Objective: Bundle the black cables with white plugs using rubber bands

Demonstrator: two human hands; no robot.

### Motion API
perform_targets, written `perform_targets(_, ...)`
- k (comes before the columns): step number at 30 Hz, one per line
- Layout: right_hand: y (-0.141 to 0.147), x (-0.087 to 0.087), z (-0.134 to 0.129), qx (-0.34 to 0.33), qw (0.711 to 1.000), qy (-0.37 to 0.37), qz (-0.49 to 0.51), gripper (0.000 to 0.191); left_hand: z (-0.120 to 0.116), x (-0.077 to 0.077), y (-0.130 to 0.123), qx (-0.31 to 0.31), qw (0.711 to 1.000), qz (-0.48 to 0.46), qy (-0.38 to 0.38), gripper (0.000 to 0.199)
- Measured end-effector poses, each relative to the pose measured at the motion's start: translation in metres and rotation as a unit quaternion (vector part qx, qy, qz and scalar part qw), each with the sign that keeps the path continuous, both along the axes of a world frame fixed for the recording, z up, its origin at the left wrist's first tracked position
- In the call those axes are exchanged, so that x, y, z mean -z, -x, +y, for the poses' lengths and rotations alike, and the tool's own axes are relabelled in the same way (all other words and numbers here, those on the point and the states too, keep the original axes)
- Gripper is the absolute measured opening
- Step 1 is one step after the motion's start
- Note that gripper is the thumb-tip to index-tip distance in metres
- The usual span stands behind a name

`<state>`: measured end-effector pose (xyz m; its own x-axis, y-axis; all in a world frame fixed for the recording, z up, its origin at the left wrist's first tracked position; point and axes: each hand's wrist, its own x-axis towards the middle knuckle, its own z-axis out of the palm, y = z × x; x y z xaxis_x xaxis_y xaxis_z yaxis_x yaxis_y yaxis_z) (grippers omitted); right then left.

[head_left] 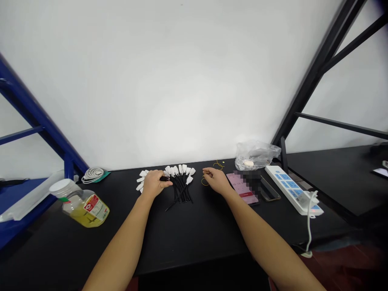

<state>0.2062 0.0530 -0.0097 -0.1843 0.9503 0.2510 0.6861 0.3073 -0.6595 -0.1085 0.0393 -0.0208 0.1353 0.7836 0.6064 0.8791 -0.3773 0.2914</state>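
My left hand (155,184) is closed round a bunch of black sticks, whose white flat heads (141,180) poke out on its left side. Just right of it, several more black sticks with white heads (181,182) lie fanned out on the black table (188,238), one of them slanting across the others. My right hand (216,180) rests over the table between these sticks and a phone, its fingers bent toward the left. At its fingertips lies a thin yellowish rubber band (205,182); whether the fingers grip it is too small to tell.
A lit phone (242,188), a second phone (269,189) and a white power strip (292,190) lie on the right. Behind them is a clear plastic bag (257,153). More bands (218,164) lie near the wall. On the left are a jar (81,204) and a coiled white cable (93,174).
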Motion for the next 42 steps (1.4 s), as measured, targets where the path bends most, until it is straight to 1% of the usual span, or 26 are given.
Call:
perform_targets(3, -0.001, 0.002, 0.001, -0.009, 1.0, 0.015, -0.018, 0.041, -0.011, -0.002, -0.005, 0.052, 0.998, -0.014, 0.022, 0.076)
perform_targets(6, 0.0, 0.002, 0.0, -0.031, 0.998, 0.036, -0.049, 0.045, -0.02, -0.001, -0.011, 0.079, 0.996, -0.017, 0.036, 0.077)
perform_targets(8, 0.0, 0.002, -0.001, -0.045, 0.996, 0.044, -0.068, 0.047, -0.024, 0.003, -0.015, 0.1, 0.994, 0.01, 0.039, 0.076)
perform_targets(11, 0.0, 0.004, -0.001, -0.059, 0.994, 0.039, -0.084, 0.047, -0.032, 0.012, -0.016, 0.168, 0.98, 0.088, 0.058, 0.074)
perform_targets(13, 0.0, 0.007, 0.0, -0.064, 0.993, 0.03, -0.093, 0.045, -0.039, 0.017, -0.01, 0.22, 0.963, 0.136, 0.077, 0.072)
perform_targets(15, 0.0, 0.009, 0.001, -0.068, 0.992, 0.024, -0.106, 0.044, -0.045, 0.02, 0.0, 0.255, 0.949, 0.159, 0.093, 0.069)
perform_targets(19, 0.0, 0.012, 0.002, -0.076, 0.99, 0.015, -0.121, 0.042, -0.047, 0.019, 0.025, 0.277, 0.939, 0.168, 0.114, 0.061)
perform_targets(21, 0.0, 0.012, 0.002, -0.074, 0.99, 0.013, -0.123, 0.042, -0.041, 0.019, 0.036, 0.275, 0.936, 0.184, 0.118, 0.059)
perform_targets(25, -0.001, 0.013, 0.002, -0.075, 0.989, 0.002, -0.127, 0.043, -0.023, 0.021, 0.056, 0.256, 0.934, 0.223, 0.107, 0.057)
perform_targets(29, -0.002, 0.014, 0.002, -0.075, 0.988, 0.002, -0.131, 0.043, -0.007, 0.021, 0.066, 0.235, 0.942, 0.221, 0.096, 0.055)
perform_targets(32, -0.002, 0.013, 0.002, -0.079, 0.988, 0.001, -0.134, 0.043, -0.005, 0.015, 0.066, 0.238, 0.938, 0.229, 0.109, 0.056)
perform_targets(35, -0.002, 0.013, 0.002, -0.083, 0.986, 0.001, -0.143, 0.043, -0.011, 0.009, 0.063, 0.228, 0.94, 0.219, 0.124, 0.058)
perform_targets(37, -0.001, 0.012, 0.001, -0.078, 0.985, 0.003, -0.152, 0.043, -0.017, 0.006, 0.06, 0.18, 0.954, 0.193, 0.144, 0.058)
perform_targets(39, 0.0, 0.012, 0.001, -0.075, 0.985, 0.004, -0.157, 0.043, -0.022, 0.001, 0.054, 0.106, 0.964, 0.164, 0.18, 0.058)
perform_targets(41, 0.001, 0.013, 0.002, -0.077, 0.985, 0.001, -0.152, 0.042, -0.024, -0.007, 0.045, 0.04, 0.968, 0.136, 0.208, 0.052)
perform_targets(42, 0.001, 0.013, 0.002, -0.078, 0.986, -0.001, -0.146, 0.041, -0.023, -0.013, 0.039, 0.021, 0.97, 0.121, 0.211, 0.047)
